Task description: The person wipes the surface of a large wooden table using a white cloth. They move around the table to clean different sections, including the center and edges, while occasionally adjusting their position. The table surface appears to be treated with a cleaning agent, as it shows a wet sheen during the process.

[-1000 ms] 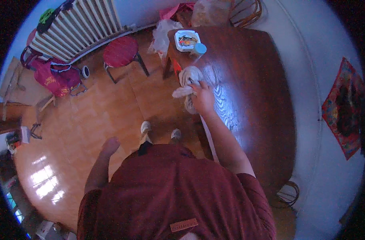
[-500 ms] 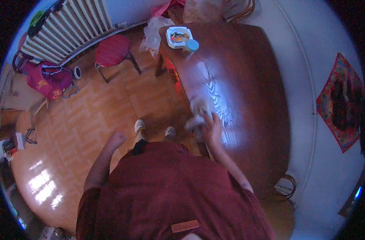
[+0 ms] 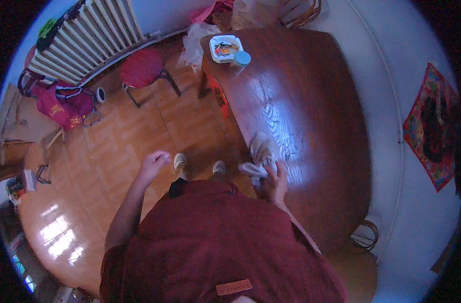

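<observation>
My right hand point(image 3: 275, 183) is closed round a crumpled pale cloth point(image 3: 264, 148) at the near left edge of a dark brown wooden table point(image 3: 326, 131). Part of the cloth lies on the tabletop, and a lighter end hangs out past the edge. My left hand point(image 3: 156, 162) is held in the air over the floor, left of the table. Its fingers are curled in, and nothing shows in them.
On the table's far left corner stand a white tray point(image 3: 214, 53) of small things and a lidded jar point(image 3: 242, 59). A red-topped stool point(image 3: 142, 67) and a chair with a maroon bag point(image 3: 64, 106) stand on the tiled floor, near a radiator point(image 3: 91, 38). Plastic bags point(image 3: 195, 45) hang beyond the table.
My right hand has come slightly nearer and to the right with the cloth. My left hand has risen a little and moved right.
</observation>
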`<state>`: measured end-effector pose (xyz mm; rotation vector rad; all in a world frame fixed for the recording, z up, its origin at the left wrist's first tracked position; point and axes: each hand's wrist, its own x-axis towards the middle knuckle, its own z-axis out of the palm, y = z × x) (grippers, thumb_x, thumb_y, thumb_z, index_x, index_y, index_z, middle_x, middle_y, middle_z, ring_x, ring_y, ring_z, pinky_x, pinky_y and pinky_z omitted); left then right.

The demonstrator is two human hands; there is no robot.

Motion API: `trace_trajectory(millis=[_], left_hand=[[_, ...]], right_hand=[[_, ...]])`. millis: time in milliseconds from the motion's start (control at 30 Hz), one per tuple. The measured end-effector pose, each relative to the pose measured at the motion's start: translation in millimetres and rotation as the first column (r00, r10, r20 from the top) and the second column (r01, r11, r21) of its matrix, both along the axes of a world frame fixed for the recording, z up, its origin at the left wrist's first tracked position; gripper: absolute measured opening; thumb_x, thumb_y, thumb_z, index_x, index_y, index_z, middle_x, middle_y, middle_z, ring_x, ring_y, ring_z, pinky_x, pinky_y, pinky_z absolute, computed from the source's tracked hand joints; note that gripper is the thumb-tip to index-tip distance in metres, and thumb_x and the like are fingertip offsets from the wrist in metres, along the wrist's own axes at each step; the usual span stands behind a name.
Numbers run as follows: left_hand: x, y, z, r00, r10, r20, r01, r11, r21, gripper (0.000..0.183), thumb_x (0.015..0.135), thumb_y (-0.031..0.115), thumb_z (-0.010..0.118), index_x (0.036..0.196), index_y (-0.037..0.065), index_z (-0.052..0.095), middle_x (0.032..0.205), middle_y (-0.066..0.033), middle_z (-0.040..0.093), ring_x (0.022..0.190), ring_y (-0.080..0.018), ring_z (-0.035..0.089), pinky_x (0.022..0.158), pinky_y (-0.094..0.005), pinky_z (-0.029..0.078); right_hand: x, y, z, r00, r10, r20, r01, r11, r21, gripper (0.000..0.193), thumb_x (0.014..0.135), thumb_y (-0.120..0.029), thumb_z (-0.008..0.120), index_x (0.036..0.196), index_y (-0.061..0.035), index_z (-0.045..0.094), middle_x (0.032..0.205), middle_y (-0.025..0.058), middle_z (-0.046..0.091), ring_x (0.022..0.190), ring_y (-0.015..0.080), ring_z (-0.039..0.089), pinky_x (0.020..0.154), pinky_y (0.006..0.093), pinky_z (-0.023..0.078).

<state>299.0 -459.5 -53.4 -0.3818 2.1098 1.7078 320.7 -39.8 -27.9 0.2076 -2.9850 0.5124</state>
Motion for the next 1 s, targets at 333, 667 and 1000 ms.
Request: trace_trajectory(millis=[333, 667, 1000], left_hand=[[-12.1, 59.2, 313.6, 0.126, -0.157, -0.98, 0.724, 0.689, -0.017, 0.02, 0.092, 0.018, 0.051, 0.092, 0.003, 0.063, 0.082, -0.0052, 0.066, 0.079, -0.015, 0.063, 0.074, -0.0271, 0.05], [14.1, 58.9, 300.5, 0.127, -0.049, -0.991, 0.639, 0.768, 0.044, 0.019, 0.091, 0.019, 0.052, 0.089, 0.004, 0.063, 0.081, -0.0052, 0.066, 0.077, -0.0153, 0.063, 0.072, -0.0272, 0.05], [7.7, 53.2, 301.3, 0.085, -0.038, -0.996, 0.662, 0.749, 0.028, 0.018, 0.089, 0.021, 0.054, 0.086, 0.004, 0.062, 0.08, -0.0052, 0.065, 0.074, -0.0157, 0.063, 0.069, -0.0273, 0.051]], right_hand=[[-102.4, -51.6, 20.7, 0.998, -0.024, 0.058, 0.023, 0.999, 0.026, 0.044, 0.066, -0.005, 0.065, 0.108, -0.0181, 0.063, 0.125, 0.0148, 0.048, 0.103, 0.0366, 0.05, 0.088, 0.0422, 0.045], [-11.1, -1.8, 3.7, 0.999, -0.042, -0.014, 0.042, 0.999, 0.025, 0.052, 0.062, -0.006, 0.066, 0.111, -0.0198, 0.061, 0.125, 0.0149, 0.048, 0.106, 0.0355, 0.048, 0.09, 0.0426, 0.041], [-39.4, -16.1, -17.5, 0.982, -0.168, 0.082, 0.176, 0.979, -0.099, 0.045, 0.064, 0.001, 0.064, 0.104, -0.0204, 0.064, 0.12, 0.0139, 0.052, 0.106, 0.0357, 0.05, 0.089, 0.0422, 0.044]])
